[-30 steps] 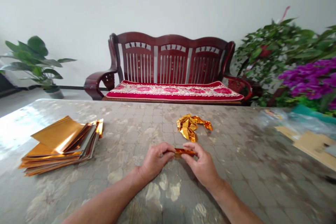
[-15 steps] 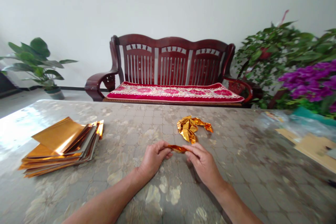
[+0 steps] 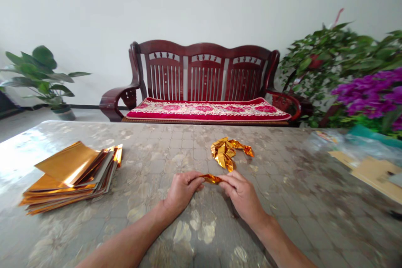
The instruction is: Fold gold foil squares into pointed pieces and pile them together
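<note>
A narrow folded piece of gold foil paper is stretched between my two hands, just above the table. My left hand pinches its left end between thumb and fingers. At the right end, my right hand grips it the same way. Beyond my hands lies a small heap of folded gold foil pieces, one reaching out to the right. Over on the left sits an uneven stack of gold foil sheets, some showing greyish undersides.
The table has a patterned cover. Clear plastic bags and flat brown cardboard lie at its right side. Past the far edge stands a wooden bench with a red floral cushion. Potted plants and purple flowers flank it.
The view has shifted slightly. Both hands keep their pinch on the foil piece, with almost no visible movement.
</note>
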Action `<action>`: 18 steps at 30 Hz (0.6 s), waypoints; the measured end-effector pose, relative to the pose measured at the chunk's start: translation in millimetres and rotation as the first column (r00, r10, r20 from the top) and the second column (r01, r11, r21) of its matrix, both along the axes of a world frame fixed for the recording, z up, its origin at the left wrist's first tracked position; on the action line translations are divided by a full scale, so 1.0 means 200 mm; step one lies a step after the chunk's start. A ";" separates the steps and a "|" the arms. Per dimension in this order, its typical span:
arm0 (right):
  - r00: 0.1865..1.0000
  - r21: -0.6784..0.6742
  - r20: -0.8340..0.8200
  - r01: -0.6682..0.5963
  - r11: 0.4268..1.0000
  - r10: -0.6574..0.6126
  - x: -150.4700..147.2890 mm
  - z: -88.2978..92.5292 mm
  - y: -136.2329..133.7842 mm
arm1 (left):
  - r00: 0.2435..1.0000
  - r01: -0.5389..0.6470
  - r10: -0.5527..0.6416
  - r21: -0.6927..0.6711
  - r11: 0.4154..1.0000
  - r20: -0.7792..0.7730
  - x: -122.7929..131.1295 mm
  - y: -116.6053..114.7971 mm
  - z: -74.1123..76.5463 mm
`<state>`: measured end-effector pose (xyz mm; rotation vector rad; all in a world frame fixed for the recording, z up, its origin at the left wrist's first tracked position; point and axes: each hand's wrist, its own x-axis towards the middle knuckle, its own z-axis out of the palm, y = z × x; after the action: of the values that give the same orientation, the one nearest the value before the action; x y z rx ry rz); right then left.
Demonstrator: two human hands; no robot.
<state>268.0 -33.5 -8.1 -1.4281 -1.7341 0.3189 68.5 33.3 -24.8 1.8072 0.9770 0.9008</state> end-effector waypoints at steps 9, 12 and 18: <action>0.999 0.037 -0.032 -0.023 0.999 0.024 -0.01 -0.01 0.00 | 0.996 0.034 -0.029 -0.068 0.997 0.081 0.00 0.00 -0.02; 0.999 0.040 -0.036 -0.021 0.999 0.023 -0.01 -0.01 0.00 | 0.996 0.047 -0.043 -0.054 0.997 0.084 0.00 0.00 -0.02; 0.999 0.064 -0.023 -0.021 0.998 0.022 -0.03 0.00 -0.01 | 0.997 0.077 -0.078 0.064 0.995 0.016 -0.02 -0.02 0.01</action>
<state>262.8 -36.4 -8.7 -1.3558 -1.7264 0.2882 64.8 30.2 -23.2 1.8734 0.8691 0.9076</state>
